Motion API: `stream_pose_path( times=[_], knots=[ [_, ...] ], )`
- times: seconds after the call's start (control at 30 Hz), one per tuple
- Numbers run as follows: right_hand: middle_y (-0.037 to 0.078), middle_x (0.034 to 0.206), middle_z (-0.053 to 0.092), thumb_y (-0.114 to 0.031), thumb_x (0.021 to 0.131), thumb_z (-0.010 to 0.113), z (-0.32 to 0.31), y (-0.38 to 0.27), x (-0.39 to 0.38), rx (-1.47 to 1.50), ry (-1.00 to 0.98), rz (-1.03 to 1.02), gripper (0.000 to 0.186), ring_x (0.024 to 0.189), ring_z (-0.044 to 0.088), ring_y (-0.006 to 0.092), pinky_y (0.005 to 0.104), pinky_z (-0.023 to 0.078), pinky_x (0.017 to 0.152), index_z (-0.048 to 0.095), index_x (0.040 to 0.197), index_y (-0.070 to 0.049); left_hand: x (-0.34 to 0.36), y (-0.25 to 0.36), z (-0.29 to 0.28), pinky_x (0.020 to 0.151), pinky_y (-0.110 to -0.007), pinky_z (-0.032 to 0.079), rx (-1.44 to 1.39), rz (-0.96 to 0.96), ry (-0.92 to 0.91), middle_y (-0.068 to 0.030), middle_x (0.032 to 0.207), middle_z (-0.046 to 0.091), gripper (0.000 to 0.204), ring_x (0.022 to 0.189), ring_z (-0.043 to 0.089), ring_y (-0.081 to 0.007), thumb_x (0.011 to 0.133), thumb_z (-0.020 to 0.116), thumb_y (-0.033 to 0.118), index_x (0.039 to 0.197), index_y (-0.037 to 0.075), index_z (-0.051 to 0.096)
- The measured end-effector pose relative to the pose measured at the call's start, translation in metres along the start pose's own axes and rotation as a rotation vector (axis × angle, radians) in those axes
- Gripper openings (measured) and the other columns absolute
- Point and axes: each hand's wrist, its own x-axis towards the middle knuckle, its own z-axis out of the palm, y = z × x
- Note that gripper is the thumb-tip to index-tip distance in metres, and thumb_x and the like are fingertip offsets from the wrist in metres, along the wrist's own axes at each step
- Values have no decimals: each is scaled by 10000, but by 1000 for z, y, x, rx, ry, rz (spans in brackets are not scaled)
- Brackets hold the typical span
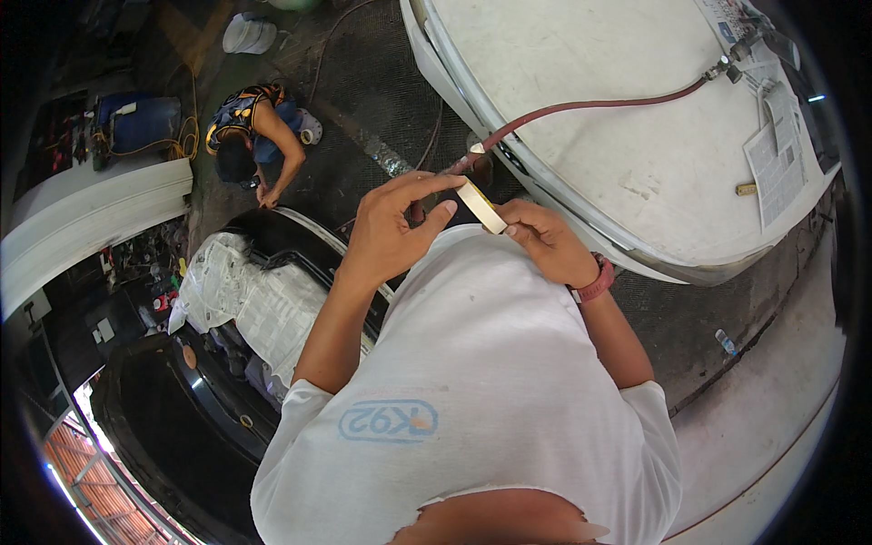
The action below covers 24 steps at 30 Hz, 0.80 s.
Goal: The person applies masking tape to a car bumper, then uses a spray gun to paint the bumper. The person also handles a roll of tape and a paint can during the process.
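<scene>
A roll of masking tape [481,207], pale cream in colour, is held up in front of my chest. My right hand [549,241] pinches its lower right end between thumb and fingers. With the index finger stretched out, my left hand [392,222] touches the roll's upper left end. The left thumb stands apart from that finger, and the other left fingers are partly hidden. Behind my hands a red hose [590,106] runs over the white car panel [581,45] to a metal spray gun [731,64] at the far right.
Newspaper sheets [777,150] and a small tan block [746,189] lie on the white panel. At left another person [259,136] bends over a dark car part [286,232], near paper-covered bodywork [259,295]. A white bucket [249,34] and a plastic bottle [726,342] are on the floor.
</scene>
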Motion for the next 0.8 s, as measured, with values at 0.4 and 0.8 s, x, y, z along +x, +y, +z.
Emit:
stream_pose_path(
  times=[0.4,0.8],
  knots=[
    [96,1085,672,-98,1099,612,2,0,0,35,7,44,172,1042,650,190,347,513,984,698,1201,10,-1,0,3,595,-265,479,79,-6,-8,-79,1002,806,323,657,593,-97,875,865,138,1190,70,850],
    [154,1035,724,-87,1062,679,1,-19,5,-286,75,90,120,956,685,246,353,527,918,706,1061,30,-5,-13,15,754,-477,579,106,114,116,-123,885,777,211,813,747,-366,852,785,264,971,102,850]
  ],
)
